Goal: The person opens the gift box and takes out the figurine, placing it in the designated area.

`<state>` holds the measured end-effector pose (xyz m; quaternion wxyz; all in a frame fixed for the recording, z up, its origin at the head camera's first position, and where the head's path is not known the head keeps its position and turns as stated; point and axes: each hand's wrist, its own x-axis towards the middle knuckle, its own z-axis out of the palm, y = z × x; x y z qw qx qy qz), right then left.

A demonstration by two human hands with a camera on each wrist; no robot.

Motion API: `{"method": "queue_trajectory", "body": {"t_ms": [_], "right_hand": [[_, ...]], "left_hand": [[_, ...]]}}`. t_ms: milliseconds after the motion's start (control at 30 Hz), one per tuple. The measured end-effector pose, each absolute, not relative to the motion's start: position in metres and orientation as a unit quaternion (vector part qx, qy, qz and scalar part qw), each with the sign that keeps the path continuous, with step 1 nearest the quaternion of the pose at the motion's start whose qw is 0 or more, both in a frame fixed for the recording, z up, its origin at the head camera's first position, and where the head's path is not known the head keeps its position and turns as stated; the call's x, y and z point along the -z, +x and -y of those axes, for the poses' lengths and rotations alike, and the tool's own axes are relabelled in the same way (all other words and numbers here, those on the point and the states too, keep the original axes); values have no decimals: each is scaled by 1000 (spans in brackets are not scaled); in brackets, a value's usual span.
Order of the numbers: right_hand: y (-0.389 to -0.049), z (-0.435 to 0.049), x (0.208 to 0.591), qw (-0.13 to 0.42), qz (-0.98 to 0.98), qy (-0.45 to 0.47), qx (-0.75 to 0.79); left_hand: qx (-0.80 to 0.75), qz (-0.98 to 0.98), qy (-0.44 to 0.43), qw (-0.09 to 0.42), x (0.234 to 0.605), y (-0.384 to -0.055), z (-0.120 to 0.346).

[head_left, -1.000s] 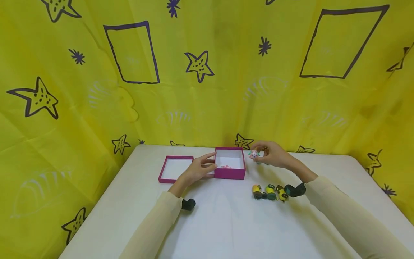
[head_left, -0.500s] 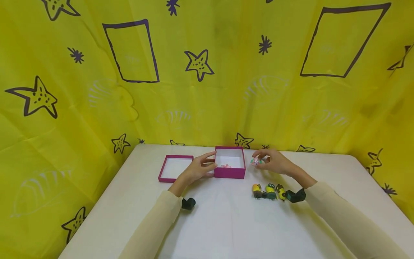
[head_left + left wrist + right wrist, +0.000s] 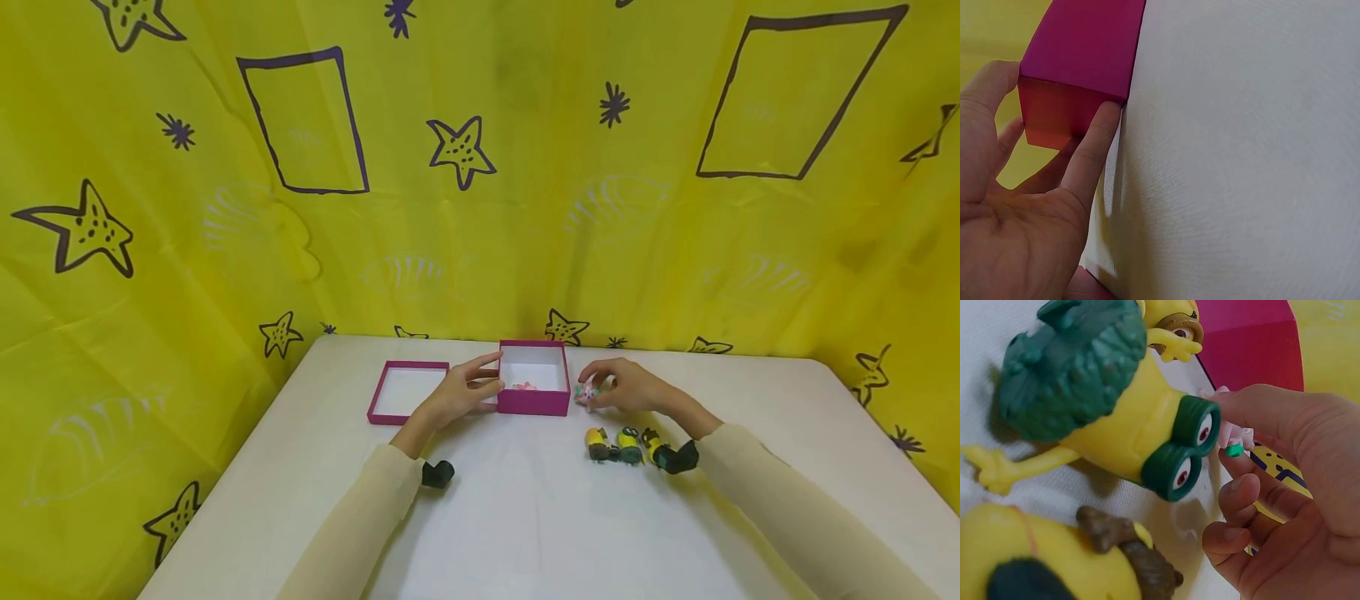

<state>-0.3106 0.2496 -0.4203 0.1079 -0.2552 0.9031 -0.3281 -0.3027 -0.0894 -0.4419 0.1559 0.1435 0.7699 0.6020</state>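
Note:
An open magenta box [image 3: 533, 403] with a white inside stands near the table's back edge, a small pink piece [image 3: 525, 386] in it. My left hand [image 3: 455, 392] touches the box's left end with spread, mostly straight fingertips; the left wrist view shows them at the corners of that end wall [image 3: 1054, 112]. Just right of the box, my right hand [image 3: 628, 386] pinches a small pink toy figure [image 3: 587, 393] with green bits, low over the table. In the right wrist view, thumb and fingers partly hide this pink figure [image 3: 1230, 434].
The shallow magenta lid [image 3: 386, 419] lies left of the box, white inside up. Several yellow toy figures [image 3: 627, 446] lie in a row below my right hand; one with green goggles [image 3: 1129, 419] is close to the right wrist camera. A yellow patterned curtain [image 3: 480, 233] hangs behind.
My right hand has lowered toward the table with the pink toy figure, moving nearer to the box's front right corner. My left hand has stayed at the box.

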Motion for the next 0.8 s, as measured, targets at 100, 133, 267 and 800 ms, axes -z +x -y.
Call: {"method": "queue_trajectory", "body": {"t_ms": [100, 133, 267, 800], "right_hand": [[-312, -248, 421, 115, -902, -259, 326], [-313, -247, 422, 118, -902, -259, 326], [-315, -245, 423, 129, -900, -260, 325], [-318, -245, 421, 170, -897, -249, 324]], "left_hand": [[-600, -771, 146, 154, 442, -302, 90], [-601, -770, 146, 155, 442, -302, 90], [-601, -770, 148, 155, 442, -303, 90], [-611, -761, 148, 161, 440, -303, 90]]}}
